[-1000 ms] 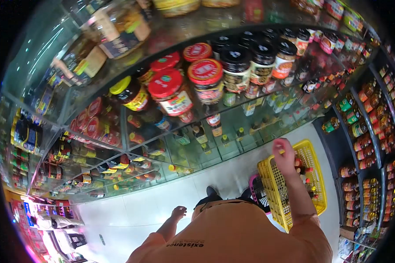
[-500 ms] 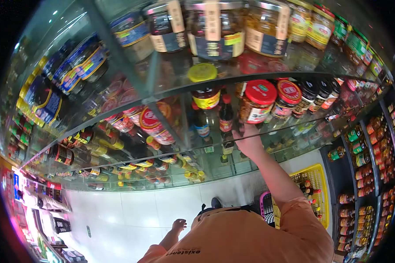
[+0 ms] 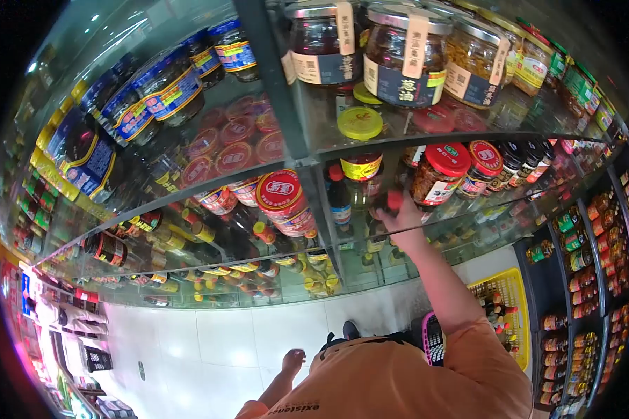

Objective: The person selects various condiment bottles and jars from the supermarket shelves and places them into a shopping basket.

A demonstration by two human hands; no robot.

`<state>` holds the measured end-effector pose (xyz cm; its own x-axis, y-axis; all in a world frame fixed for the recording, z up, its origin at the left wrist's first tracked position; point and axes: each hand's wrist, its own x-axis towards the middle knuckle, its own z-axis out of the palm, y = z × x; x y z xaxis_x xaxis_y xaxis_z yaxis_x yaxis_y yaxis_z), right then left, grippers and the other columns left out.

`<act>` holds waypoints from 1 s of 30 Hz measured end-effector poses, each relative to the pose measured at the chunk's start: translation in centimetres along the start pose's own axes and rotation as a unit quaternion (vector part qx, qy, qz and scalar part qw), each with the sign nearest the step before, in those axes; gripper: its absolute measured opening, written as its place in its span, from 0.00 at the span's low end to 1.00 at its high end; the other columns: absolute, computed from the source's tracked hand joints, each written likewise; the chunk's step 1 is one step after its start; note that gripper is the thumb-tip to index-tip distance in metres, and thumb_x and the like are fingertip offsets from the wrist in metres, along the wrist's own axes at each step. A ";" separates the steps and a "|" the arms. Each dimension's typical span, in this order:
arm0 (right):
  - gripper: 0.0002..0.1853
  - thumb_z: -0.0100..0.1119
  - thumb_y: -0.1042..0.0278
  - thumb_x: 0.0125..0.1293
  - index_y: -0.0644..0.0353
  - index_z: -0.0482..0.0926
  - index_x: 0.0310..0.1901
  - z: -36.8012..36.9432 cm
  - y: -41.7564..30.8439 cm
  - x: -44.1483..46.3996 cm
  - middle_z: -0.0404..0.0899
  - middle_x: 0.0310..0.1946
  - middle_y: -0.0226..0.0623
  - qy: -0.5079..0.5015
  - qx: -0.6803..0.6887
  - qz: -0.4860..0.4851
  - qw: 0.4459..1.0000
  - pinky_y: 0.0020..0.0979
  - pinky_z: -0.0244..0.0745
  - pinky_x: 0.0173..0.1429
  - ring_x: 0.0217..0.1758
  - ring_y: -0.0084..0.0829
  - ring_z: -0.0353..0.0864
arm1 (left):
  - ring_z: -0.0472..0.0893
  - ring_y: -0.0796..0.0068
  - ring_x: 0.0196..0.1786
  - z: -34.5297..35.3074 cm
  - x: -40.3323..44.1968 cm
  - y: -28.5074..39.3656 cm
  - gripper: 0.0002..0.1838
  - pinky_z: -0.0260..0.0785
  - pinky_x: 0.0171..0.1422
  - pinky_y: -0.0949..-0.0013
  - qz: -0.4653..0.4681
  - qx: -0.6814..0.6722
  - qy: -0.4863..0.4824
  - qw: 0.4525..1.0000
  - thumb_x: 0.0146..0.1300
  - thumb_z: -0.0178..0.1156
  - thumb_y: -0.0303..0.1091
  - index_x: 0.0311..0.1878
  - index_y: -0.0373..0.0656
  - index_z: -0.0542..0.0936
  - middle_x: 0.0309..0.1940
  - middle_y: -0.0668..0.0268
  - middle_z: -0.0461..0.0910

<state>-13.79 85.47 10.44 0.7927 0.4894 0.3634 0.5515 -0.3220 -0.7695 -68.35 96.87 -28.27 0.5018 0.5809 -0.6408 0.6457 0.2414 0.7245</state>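
so the right hand (image 3: pixel 404 223) is stuck between two glass shelves in a grocery aisle, fingers bent around a small round red cap (image 3: pixel 395 200). the cap is right at the fingertips, but the glass and blur make it hard to see, so i can't tell if the hand is properly closed on it or only touching. whatever is under the cap is mostly hidden too.

just right of the hand there's a squat glass jar with a bright red lid and white label (image 3: pixel 440 174), then a second red-lidded glass jar (image 3: pixel 483 160) and a row of black-lidded glass jars (image 3: pixel 510 164). left of the hand is a dark glass jar with a yellow label (image 3: pixel 361 167), and beside that a slim dark bottle with a red cap and blue label (image 3: pixel 340 202).

the shelf above carries chunky silver-lidded glass jars with dark labels and beige paper strips (image 3: pixel 404 63), plus dark jars with blue-and-yellow labels (image 3: pixel 166 87) further left.

the left hand (image 3: pixel 294 359) hangs low over the white tiled floor (image 3: pixel 230 342), loose, fingers a bit curled. down on the right sits a yellow plastic basket (image 3: pixel 525 328) with red-capped bottles (image 3: pixel 500 318) in it, next to a dark basket with a pink rim (image 3: pixel 426 328).
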 end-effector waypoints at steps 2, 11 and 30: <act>0.30 0.74 0.67 0.58 0.62 0.73 0.62 -0.9 0.9 -3.7 0.82 0.50 0.52 0.006 0.023 -0.052 0.998 0.41 0.79 0.56 0.52 0.48 0.84 | 0.88 0.70 0.38 2.1 0.9 4.8 0.17 0.80 0.43 0.67 0.077 0.051 -0.010 0.996 0.69 0.62 0.40 0.54 0.39 0.82 0.38 0.60 0.88; 0.27 0.79 0.77 0.52 0.62 0.74 0.52 -11.0 -1.3 -17.2 0.83 0.47 0.38 0.039 0.310 0.161 0.936 0.33 0.80 0.55 0.49 0.28 0.83 | 0.82 0.60 0.55 16.5 -8.2 35.6 0.46 0.79 0.59 0.59 0.310 -0.168 -0.314 0.882 0.60 0.70 0.21 0.77 0.41 0.53 0.66 0.53 0.70; 0.17 0.76 0.64 0.58 0.58 0.82 0.47 -40.2 10.0 -36.9 0.84 0.36 0.44 0.073 0.040 0.266 0.960 0.37 0.78 0.46 0.41 0.40 0.85 | 0.87 0.58 0.40 40.4 -12.0 36.4 0.41 0.80 0.49 0.61 0.044 0.035 -0.548 0.835 0.73 0.49 0.65 0.76 0.43 0.58 0.49 0.51 0.84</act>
<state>-27.10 31.57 10.41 0.9881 0.1516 -0.0272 0.0410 -0.4294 -0.9022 -27.64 67.33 -4.49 0.7494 -0.4747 -0.4616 0.5913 0.1661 0.7892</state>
